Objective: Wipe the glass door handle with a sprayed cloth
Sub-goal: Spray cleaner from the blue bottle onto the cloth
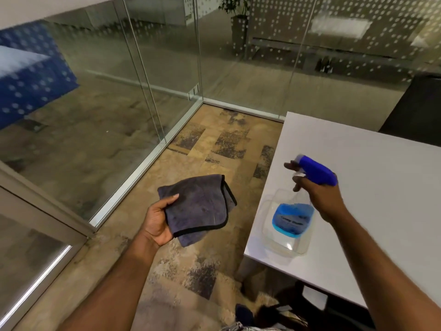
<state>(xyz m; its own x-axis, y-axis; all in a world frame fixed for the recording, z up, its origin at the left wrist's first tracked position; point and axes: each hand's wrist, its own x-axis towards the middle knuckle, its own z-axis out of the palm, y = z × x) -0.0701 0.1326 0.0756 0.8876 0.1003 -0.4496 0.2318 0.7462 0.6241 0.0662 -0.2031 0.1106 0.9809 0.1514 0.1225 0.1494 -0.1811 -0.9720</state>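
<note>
L hand (156, 222) grips folded grey black-edged cloth (200, 206); R hand (319, 194) clasps blue-trigger spray bottle (292, 218).

Left hand (159, 219) holds grey cloth (199, 207); right hand (321, 195) grips spray bottle (292, 219).

white table (372, 177), perhaps bare, above patterned carpet (191, 149)

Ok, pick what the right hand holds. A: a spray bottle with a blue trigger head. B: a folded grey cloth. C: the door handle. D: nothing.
A: the right hand grips the spray bottle by its neck, over the white table.
</note>
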